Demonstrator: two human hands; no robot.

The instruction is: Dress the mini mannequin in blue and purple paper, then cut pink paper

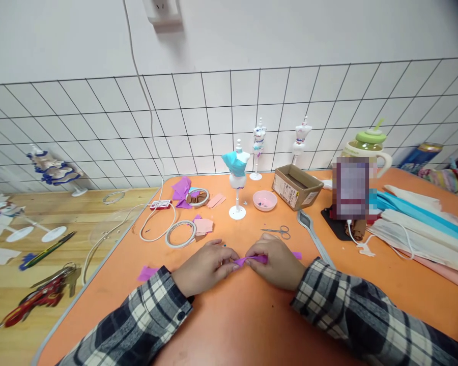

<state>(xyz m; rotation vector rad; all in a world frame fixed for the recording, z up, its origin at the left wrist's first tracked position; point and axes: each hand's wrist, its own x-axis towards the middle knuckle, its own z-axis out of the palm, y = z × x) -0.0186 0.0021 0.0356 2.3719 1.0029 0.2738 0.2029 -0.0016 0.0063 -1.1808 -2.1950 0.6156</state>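
Note:
Both my hands meet over the orange mat, pinching one strip of purple crepe paper [261, 260]. My left hand [206, 267] is closed on the strip's left end, thumb against fingers. From the other side, my right hand [277, 262] grips it close by; the paper looks gathered between them. Part of the strip is hidden under my right fingers. Beyond my hands stands a small white mannequin [237, 182] with blue paper wrapped round its chest. Small scissors [277, 232] lie just past my right hand. Another purple paper piece [148, 273] rests near my left cuff.
Tape rolls [180, 234] and purple scraps [181, 192] lie at the back left. A pink dish [264, 201] and a cardboard box [296, 187] stand behind the scissors. At right are a phone [352, 188], a mug and paper strips [408, 244]. Keys [59, 277] lie left.

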